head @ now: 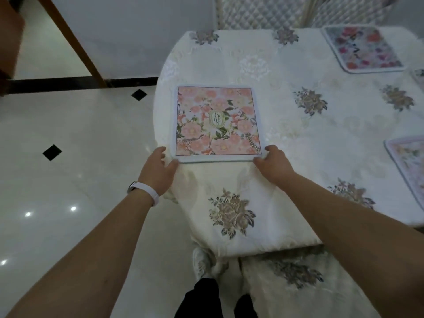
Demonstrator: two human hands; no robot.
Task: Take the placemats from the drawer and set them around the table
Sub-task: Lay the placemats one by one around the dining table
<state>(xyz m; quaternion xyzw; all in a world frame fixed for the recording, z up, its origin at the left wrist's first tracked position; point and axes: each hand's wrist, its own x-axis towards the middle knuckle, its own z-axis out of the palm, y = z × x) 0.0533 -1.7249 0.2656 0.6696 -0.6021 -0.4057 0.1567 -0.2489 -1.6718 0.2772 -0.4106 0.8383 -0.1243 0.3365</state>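
Observation:
A square pink floral placemat (218,121) with a white border lies flat at the near left edge of the table (286,138), which wears a cream flowered cloth. My left hand (158,168) pinches its near left corner and my right hand (274,164) pinches its near right corner. A second placemat (363,48) with bright red and purple flowers lies at the far right. A third, pale pink placemat (410,166) shows partly at the right edge. The corner of another mat (418,75) peeks in at the right. No drawer is in view.
The tablecloth hangs down over the table's near edge towards my legs. A chair with a quilted back (259,12) stands at the far side. White glossy floor tiles (68,145) with black diamonds lie to the left, beside a wooden frame (75,42).

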